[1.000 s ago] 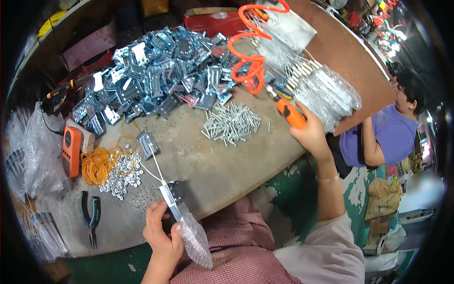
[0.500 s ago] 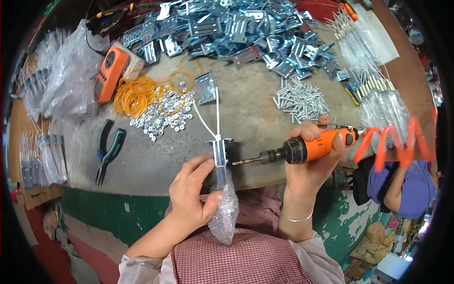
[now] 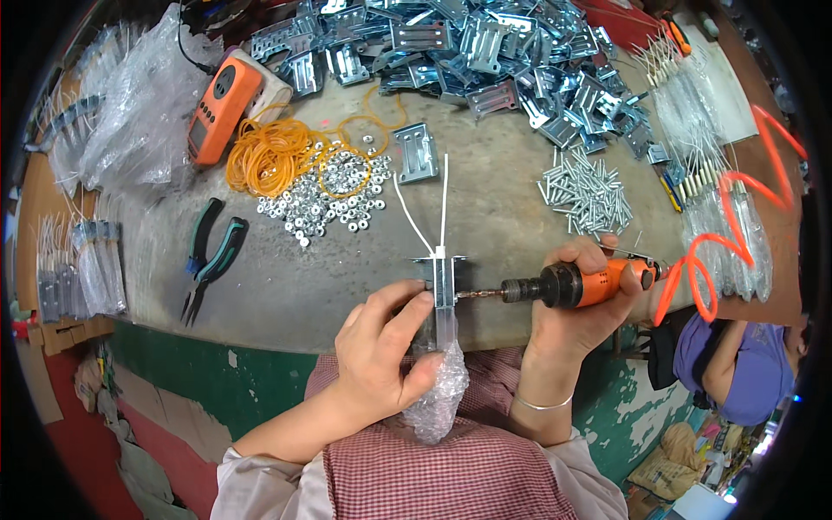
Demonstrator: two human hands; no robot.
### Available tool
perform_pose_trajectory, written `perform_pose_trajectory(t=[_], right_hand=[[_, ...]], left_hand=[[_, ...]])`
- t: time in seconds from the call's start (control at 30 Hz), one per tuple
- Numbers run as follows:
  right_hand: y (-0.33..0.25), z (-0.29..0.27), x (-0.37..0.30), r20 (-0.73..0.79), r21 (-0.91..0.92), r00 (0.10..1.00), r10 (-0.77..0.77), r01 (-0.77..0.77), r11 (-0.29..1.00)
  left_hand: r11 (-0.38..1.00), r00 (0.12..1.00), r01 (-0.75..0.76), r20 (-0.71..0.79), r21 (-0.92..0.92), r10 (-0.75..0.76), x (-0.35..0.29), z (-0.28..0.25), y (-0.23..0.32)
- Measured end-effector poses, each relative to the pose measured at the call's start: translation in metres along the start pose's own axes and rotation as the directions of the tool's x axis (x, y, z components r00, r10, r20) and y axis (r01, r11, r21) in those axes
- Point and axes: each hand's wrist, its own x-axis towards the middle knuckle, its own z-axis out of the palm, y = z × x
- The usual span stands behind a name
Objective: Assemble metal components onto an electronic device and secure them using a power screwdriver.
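My left hand is closed on a metal part with two white wires and a bubble-wrapped lower end. The part stands upright at the table's near edge, its wires pointing away from me. My right hand grips an orange and black power screwdriver, fingers wrapped round its body. The screwdriver lies level, and its bit meets the right side of the metal part. A red coiled hose runs off its back end. Beyond the wires lies a single metal bracket.
Metal brackets are heaped at the back. Screws lie at right, nuts and yellow rubber bands left of centre. Pliers, an orange meter and wrapped bundles flank them. A person sits at right.
The gap between bit and metal part has closed; the bit now reaches the part's right side. My left hand and the part appear farther right in the picture, while the view has shifted slightly.
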Motion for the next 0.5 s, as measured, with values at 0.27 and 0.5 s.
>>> perform_pose_trajectory(t=[0.27,0.5], right_hand=[[0.002,0.0003,0.0009,-0.016,-0.039,1.0,-0.021,0.021,0.999],[0.0065,0.0039,-0.0015,-0.041,-0.158,0.998,-0.056,0.049,0.986]], left_hand=[[1.0,1.0,-0.003,-0.011,0.004,0.003,-0.0007,0.0013,-0.0004],[0.999,1.0,-0.023,0.008,0.037,0.022,-0.0008,-0.0014,0.0015]])
